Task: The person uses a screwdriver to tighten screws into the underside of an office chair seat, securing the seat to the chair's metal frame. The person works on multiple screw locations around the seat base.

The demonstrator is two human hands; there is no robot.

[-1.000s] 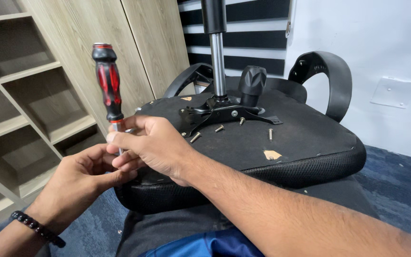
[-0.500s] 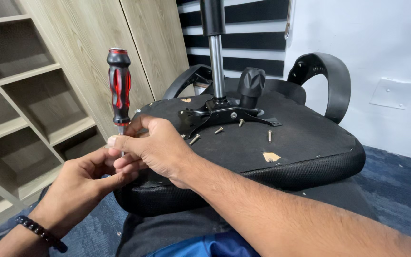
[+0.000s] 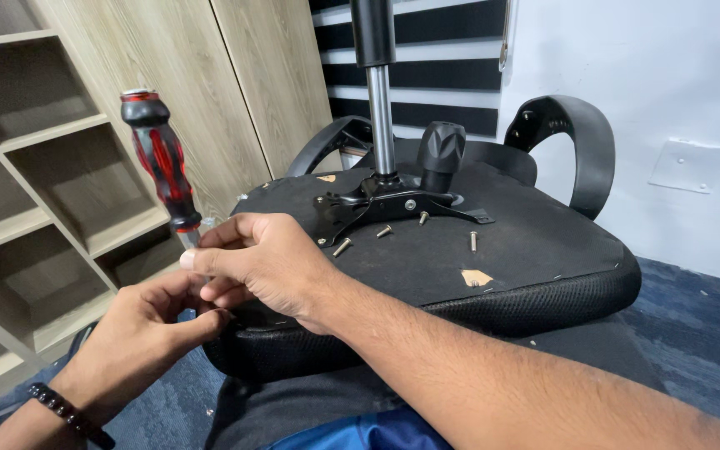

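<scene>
**Screws out, plate still seated**

Head view: right hand (image 3: 264, 262) pinches the red-and-black screwdriver (image 3: 162, 167) at its shank; left hand (image 3: 147, 329) closes beneath it. Four loose screws (image 3: 384, 231) lie on the upturned black chair seat (image 3: 493, 258) beside the black metal mounting plate (image 3: 377, 207).

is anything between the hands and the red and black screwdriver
Nothing visible does. The right hand already grips the screwdriver by its shaft just below the handle, and the left hand touches in beneath it at the upturned chair seat's edge.
</scene>
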